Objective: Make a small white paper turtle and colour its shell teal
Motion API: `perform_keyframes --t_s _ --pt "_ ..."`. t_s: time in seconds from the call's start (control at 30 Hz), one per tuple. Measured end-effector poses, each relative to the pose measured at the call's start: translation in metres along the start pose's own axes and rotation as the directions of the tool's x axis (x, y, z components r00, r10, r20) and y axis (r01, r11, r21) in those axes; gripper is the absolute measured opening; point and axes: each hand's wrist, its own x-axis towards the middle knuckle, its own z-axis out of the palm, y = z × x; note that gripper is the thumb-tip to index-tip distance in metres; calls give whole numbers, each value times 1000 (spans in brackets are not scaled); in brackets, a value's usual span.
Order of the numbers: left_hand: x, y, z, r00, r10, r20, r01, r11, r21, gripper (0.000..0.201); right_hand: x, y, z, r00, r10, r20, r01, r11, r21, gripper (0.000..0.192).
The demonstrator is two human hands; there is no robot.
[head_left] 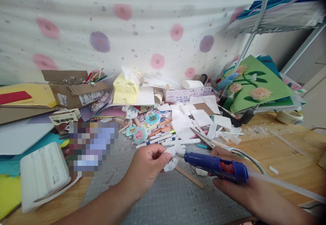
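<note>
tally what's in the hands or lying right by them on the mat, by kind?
Glue gun: 1, in the right hand
White paper piece: 1, pinched in the left hand, at the gun's nozzle
Wooden stick: 1, on the cutting mat
Scissors: 1
Total: 4

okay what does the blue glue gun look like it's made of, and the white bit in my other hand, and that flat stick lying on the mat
The glue gun looks like moulded plastic: glossy blue shell, orange trigger. The white piece pinched in the left hand is crumpled and matte, likely tissue or thin paper; it could be fabric. The flat stick looks like bare wood, pale tan and unvarnished.
</note>
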Motion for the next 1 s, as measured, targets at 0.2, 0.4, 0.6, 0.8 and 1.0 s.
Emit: perform_keyframes --t_s 0.2,0.4,0.6,0.8,1.0 --pt "0 4 -1 999 -48 3 48 997 -60 22 -12 17 -3 970 210 -123 -194 972 131 13" --pt "-1 4 0 996 -44 71 55 986 -160 20 -18 28 -4 947 320 17 -306 886 348 34" --pt "-1 3 -1 989 -59 136 92 964 -250 18 -26 47 2 954 288 -83 -271 947 173 50" --pt "-2 2 0 986 -73 147 117 941 -318 20 -22 35 -7 979 201 -40 -191 965 179 32" --pt "-3 6 1 985 -100 142 140 943 -303 21 -11 16 -10 986 154 57 -163 961 224 19"
